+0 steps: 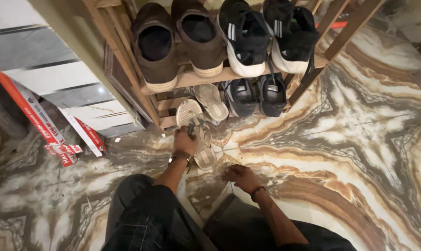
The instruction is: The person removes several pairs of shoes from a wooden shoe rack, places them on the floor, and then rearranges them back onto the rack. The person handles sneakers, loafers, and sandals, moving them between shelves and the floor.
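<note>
A pale beige rubber sandal [202, 142] lies sole-up on the marbled brown-and-cream floor [359, 139], just in front of the bottom tier of the slanted wooden shoe rack [205, 76]; the left hand [185, 141] is closed around its dark strap near the toe end, a bracelet showing at the wrist; the right hand [240, 176] rests on the floor a little nearer the person, fingers curled loosely and pressed to the tile, gripping nothing; two more beige sandals [210, 100] of the same kind lean on the lowest shelf just beyond the held one, touching each other; beside them to the right sits a pair of black sports sandals [257, 95]; on the tier above stand a pair of dark brown canvas slip-on shoes [178, 42] and, next to them, a pair of black trainers with white soles [266, 37]; to the left, red-and-white long cardboard boxes [47, 125] lean against the wall; the person's knees in dark checked trousers [145, 214] fill the near edge.
</note>
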